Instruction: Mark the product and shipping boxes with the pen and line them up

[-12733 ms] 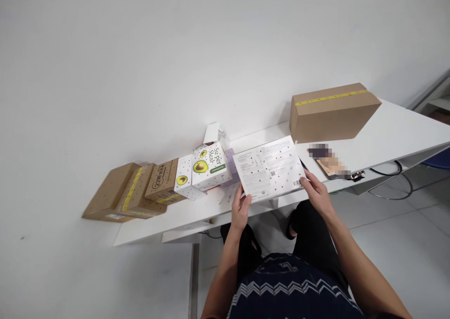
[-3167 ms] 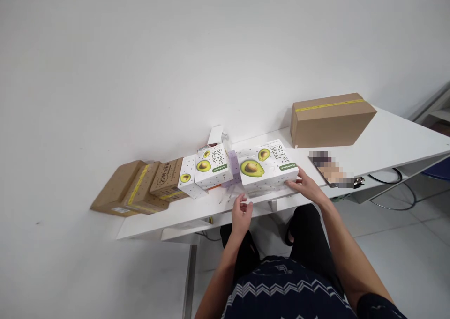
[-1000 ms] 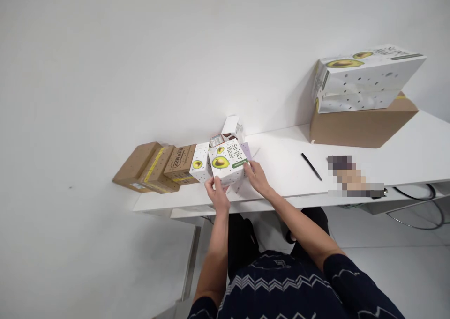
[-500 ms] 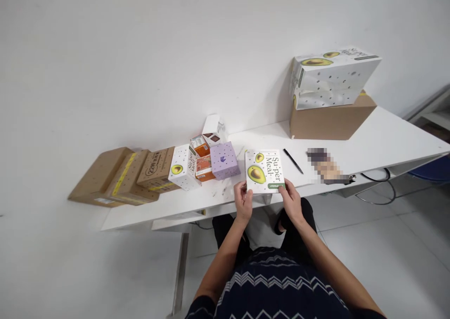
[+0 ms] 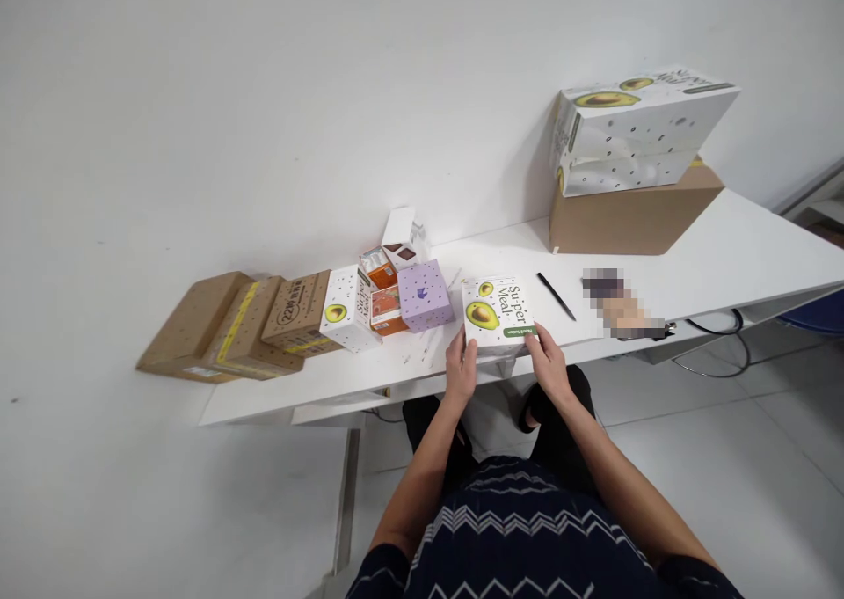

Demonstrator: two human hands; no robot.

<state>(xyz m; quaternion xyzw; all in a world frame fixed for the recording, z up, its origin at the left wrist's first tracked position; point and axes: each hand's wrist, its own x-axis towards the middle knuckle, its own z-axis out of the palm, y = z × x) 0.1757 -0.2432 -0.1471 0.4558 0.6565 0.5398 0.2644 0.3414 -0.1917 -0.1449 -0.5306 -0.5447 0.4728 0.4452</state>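
Observation:
Between my two hands is a white avocado-print box (image 5: pixel 496 313), labelled "Su·per Meal", at the front edge of the white table. My left hand (image 5: pixel 461 363) grips its near left corner, thumb on the front. At the near right corner, my right hand (image 5: pixel 547 359) holds it with the thumb along the edge. Its top faces up and its near side now shows a little; whether it rests on the table I cannot tell. A purple box (image 5: pixel 424 296) stands just left of it, and a black pen (image 5: pixel 556 295) lies to its right.
Cardboard boxes (image 5: pixel 194 322), another avocado box (image 5: pixel 346 313), small orange boxes (image 5: pixel 388 309) and a white box (image 5: pixel 402 234) line the left. At the back right, a large avocado box (image 5: pixel 643 133) sits on a brown carton (image 5: pixel 633 216). A blurred-out item (image 5: pixel 623 304) lies near the right front edge.
The box in my hands has tipped slightly, so its near side shows more. Both hands keep their hold on it. The whole view has shifted a little.

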